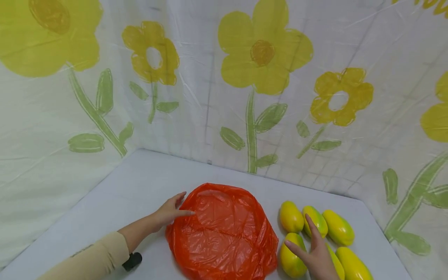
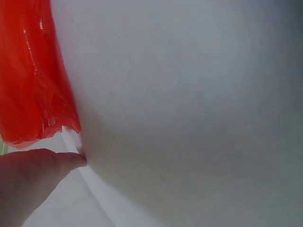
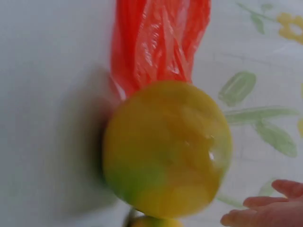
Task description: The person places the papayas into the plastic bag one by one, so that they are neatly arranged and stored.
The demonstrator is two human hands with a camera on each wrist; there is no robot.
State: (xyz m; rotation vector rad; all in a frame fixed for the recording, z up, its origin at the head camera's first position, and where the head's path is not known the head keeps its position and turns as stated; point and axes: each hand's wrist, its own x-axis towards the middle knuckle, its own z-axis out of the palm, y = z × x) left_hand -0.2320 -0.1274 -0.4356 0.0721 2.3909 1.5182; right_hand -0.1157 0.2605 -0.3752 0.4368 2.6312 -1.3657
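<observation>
A red plastic bag (image 1: 224, 233) stands on the white table with its wide mouth spread toward the head camera. My left hand (image 1: 169, 212) is at the bag's left rim, thumb and fingers apart; the thumb overlaps the rim in the head view. In the left wrist view the bag (image 2: 33, 71) is beside that hand (image 2: 33, 179). Over the yellow-green mangoes to the right of the bag, my right hand (image 1: 318, 256) spreads its fingers and grips nothing. A mango (image 3: 165, 149) fills the middle of the right wrist view, with the right fingers (image 3: 270, 208) apart from it.
Several mangoes lie grouped at the table's right, among them one at the far right (image 1: 338, 227). A small black object (image 1: 132, 261) shows beneath the left sleeve. Behind the white table (image 1: 157, 171) hangs a pale curtain (image 1: 196, 97) printed with yellow flowers.
</observation>
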